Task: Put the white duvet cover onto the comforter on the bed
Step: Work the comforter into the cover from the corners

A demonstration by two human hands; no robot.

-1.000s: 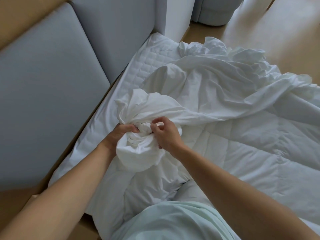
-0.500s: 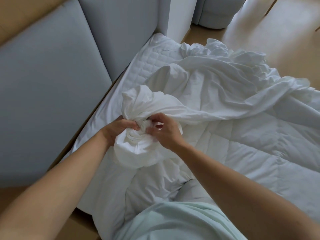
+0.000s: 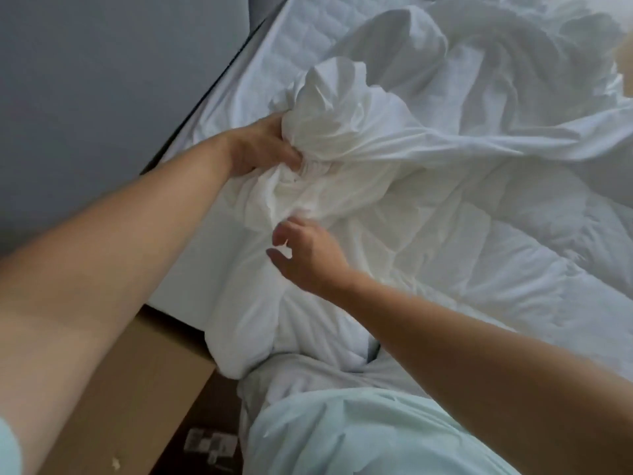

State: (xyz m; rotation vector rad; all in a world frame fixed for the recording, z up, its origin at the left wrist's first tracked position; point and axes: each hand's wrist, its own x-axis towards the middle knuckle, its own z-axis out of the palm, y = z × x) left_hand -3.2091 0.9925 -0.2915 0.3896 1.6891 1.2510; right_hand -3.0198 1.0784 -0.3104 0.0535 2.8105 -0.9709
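My left hand [image 3: 263, 147] grips the one bunched duvet cover [image 3: 329, 94]. Right hand [image 3: 308, 257] empty, fingers loosely spread, over the one comforter [image 3: 479, 255].

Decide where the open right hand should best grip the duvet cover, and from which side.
Probably the raised folds of the duvet cover just below the neck the left hand grips. Come from the near side: the right hand hovers there, and the ridges stand up.

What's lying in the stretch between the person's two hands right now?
In the head view, gathered folds of the white duvet cover fill it. The left hand grips that bunch; the right hand is open just below.
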